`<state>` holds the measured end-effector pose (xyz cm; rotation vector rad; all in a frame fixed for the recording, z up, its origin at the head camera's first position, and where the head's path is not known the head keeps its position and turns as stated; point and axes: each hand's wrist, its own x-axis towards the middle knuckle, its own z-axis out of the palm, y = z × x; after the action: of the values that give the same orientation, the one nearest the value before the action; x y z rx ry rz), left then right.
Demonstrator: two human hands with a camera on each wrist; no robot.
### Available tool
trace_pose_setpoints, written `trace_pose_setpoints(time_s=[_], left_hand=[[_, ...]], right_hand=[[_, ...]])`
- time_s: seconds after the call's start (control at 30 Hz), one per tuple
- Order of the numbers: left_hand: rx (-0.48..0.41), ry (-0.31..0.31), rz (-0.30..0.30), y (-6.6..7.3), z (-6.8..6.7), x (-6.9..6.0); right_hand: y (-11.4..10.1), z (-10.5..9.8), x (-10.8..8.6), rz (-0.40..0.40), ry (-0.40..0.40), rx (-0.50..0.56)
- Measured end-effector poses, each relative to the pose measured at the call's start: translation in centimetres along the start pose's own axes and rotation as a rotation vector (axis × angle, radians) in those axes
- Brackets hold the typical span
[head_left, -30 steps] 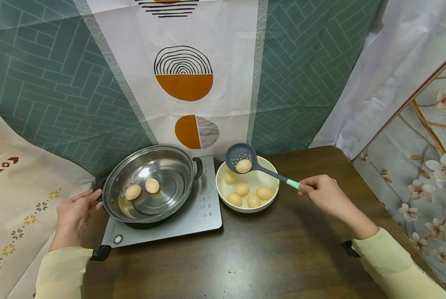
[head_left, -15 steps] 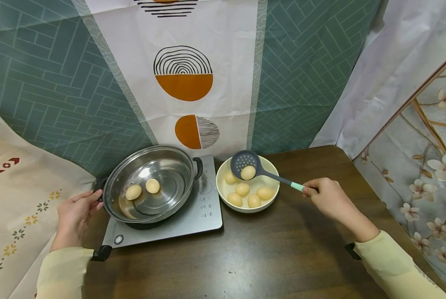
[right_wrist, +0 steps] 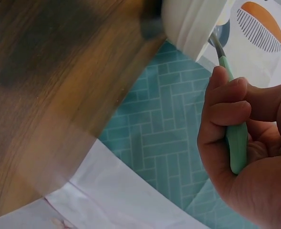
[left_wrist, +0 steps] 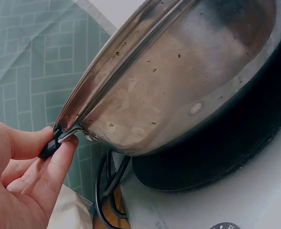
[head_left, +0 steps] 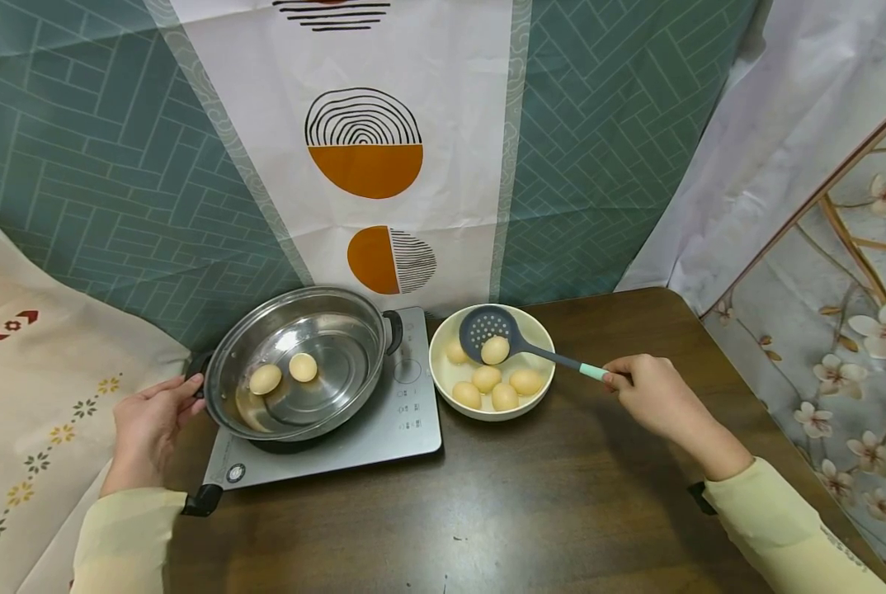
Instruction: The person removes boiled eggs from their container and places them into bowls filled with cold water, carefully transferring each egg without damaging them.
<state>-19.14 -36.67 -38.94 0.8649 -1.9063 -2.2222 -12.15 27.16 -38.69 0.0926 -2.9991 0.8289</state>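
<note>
- Right hand [head_left: 654, 396]: fingers wrapped round the green grip [right_wrist: 237, 148] of the skimmer [head_left: 520, 341].
- Left hand [head_left: 149, 421]: thumb and fingers pinching the pot's black handle [left_wrist: 48, 149].
- One egg [head_left: 495, 350] sits on the skimmer head, over the bowl [head_left: 491, 416]; whether the head touches anything below, can't tell.
- Five more eggs [head_left: 505, 397] in the bowl, one partly behind the skimmer; two eggs [head_left: 265, 379] in the pot [head_left: 342, 388], near each other.
- Pot on the hob [head_left: 413, 441], bowl just beside it on the surface [head_left: 532, 495].
- Step, my read: egg transfer by skimmer, at the bowl end; direction unclear from this alone.
- Next, if unloading: tip head low so egg rolls off gently; if lifting out: keep level, steady pot.
</note>
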Motion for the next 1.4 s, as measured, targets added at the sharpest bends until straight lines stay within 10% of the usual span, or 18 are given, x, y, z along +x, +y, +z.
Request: trace_pose_setpoints(time_s=[0.93, 1.4], left_hand=[[-0.010, -0.012, 0.003, 0.0, 0.0, 0.0], [-0.016, -0.014, 0.012, 0.0, -0.1, -0.1]], right_hand=[[0.5, 0.9, -0.4, -0.051, 0.092, -0.083], [0.8, 1.5, -0.6, -0.197, 0.230, -0.141]])
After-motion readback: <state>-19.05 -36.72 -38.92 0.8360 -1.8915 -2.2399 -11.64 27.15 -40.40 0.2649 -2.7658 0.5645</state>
